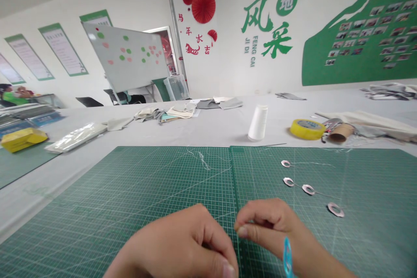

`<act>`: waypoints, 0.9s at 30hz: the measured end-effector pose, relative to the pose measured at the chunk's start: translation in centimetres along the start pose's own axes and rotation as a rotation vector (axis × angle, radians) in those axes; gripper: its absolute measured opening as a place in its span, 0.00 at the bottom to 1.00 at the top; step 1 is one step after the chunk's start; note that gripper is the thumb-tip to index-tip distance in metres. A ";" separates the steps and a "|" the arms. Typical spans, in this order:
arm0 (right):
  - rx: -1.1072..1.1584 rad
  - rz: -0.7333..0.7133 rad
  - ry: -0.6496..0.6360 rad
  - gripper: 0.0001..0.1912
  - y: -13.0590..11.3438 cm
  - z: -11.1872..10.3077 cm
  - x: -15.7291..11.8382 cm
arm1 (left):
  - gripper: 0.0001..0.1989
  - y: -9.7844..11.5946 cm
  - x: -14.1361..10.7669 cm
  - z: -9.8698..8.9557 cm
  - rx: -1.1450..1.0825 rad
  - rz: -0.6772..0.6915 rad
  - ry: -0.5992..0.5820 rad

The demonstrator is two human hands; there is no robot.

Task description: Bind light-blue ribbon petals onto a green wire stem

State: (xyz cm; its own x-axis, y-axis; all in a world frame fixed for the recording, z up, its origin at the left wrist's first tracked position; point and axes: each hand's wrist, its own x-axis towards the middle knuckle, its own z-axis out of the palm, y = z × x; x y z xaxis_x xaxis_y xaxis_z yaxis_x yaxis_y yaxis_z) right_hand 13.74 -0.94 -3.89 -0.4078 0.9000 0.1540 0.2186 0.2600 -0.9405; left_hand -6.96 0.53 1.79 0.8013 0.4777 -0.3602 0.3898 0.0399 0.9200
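Note:
My left hand (182,243) is closed low over the green cutting mat (146,182), its fingers pinched and partly cut off by the bottom edge. Beside it on the right, my right hand (273,226) has thumb and forefinger pressed together; anything between them is too small to make out. A blue loop-shaped item (287,256) shows in front of my right wrist. Small pale rings, among them an upper one (286,163) and a lower one (335,210), lie on the right mat (368,173) with thin threads. Loose white thread (204,161) lies near the left mat's back edge.
Behind the mats stand a white thread cone (258,123), a yellow tape roll (307,129) and a cardboard tube (341,132). Fabric pieces (182,110) lie farther back. At the left are a plastic-wrapped packet (78,137) and a yellow packet (24,139). A person (13,94) sits far left.

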 end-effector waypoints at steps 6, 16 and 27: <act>0.027 0.028 -0.084 0.08 -0.8 -1.1 -0.1 | 0.09 0.3 -0.2 0.5 0.305 -0.132 0.119; -0.433 -0.239 0.060 0.09 -1.9 -0.8 -0.7 | 0.15 -1.0 0.8 0.4 0.584 -0.090 0.504; -0.645 -0.374 0.155 0.14 -0.4 0.3 -1.6 | 0.14 -1.1 1.1 -0.5 0.455 -0.110 0.626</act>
State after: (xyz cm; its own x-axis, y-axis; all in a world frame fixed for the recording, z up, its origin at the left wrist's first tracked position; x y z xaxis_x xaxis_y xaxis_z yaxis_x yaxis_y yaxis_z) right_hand 14.05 -2.57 -3.79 -0.4376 0.7381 0.5134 0.5846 0.6675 -0.4613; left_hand -6.75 1.44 0.51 0.3946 0.9036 -0.1668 0.7083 -0.1835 0.6817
